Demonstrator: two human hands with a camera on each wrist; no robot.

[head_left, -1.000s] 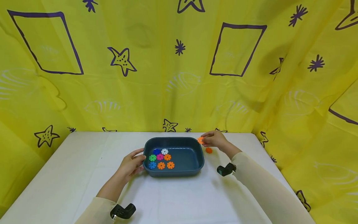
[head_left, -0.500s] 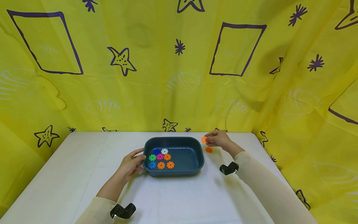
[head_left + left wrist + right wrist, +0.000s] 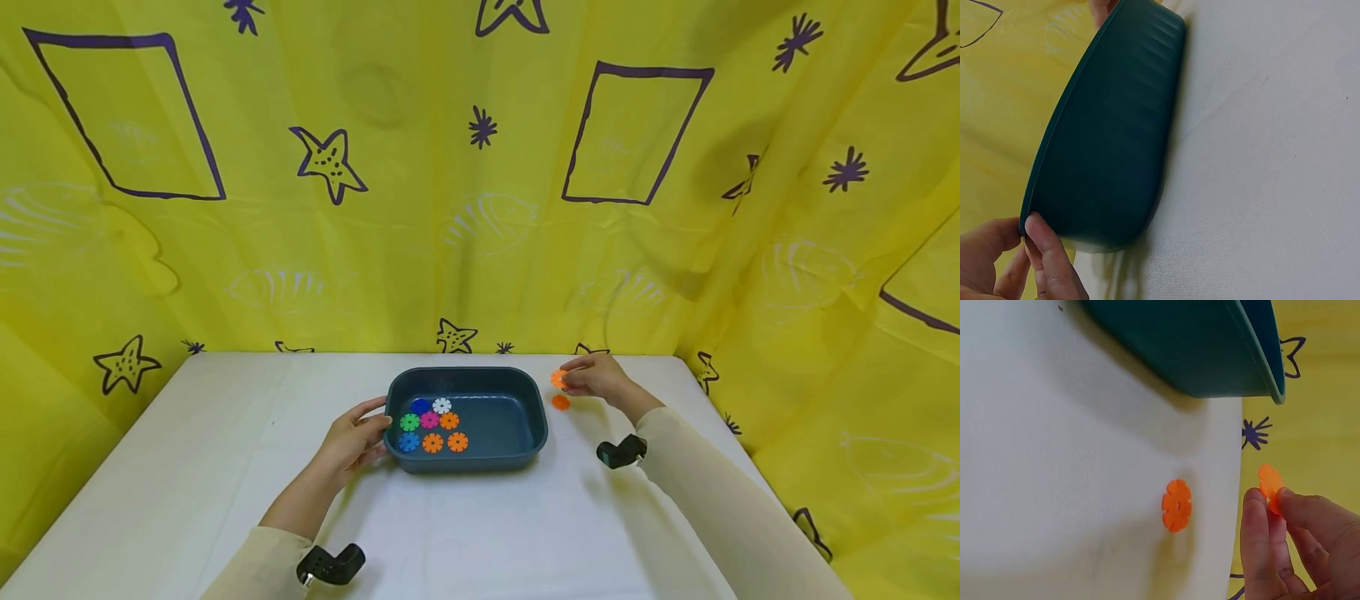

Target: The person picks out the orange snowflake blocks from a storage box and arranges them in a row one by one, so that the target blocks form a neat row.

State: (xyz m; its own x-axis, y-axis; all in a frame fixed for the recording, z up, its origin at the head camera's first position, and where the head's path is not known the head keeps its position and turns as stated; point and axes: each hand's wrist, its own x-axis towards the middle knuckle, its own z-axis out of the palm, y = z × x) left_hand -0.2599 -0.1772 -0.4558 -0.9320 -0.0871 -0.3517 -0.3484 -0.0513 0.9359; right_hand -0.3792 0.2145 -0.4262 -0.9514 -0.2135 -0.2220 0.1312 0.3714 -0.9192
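Note:
My left hand (image 3: 352, 439) grips the left rim of a dark teal plastic tub (image 3: 498, 461), thumb over the edge and fingers outside, as the left wrist view also shows. Between thumb and fingertips my right hand (image 3: 600, 377) pinches an orange notched disc (image 3: 1269, 486), raised above the table just right of the tub. A second orange disc (image 3: 1177, 505) lies flat on the cloth below that hand. Inside the tub, toward its left side, lie several like discs: blue, white (image 3: 442, 406), green (image 3: 409, 422), pink (image 3: 429, 420) and orange (image 3: 457, 442).
A white cloth (image 3: 480, 533) covers the table. Yellow curtains (image 3: 390, 250) with dark drawings hang behind it and on both sides. The tub's walls stand up around the discs.
My right hand has moved right, away from the tub's rim, with the orange disc still pinched, and is now above the disc on the table. The left hand and tub have stayed put.

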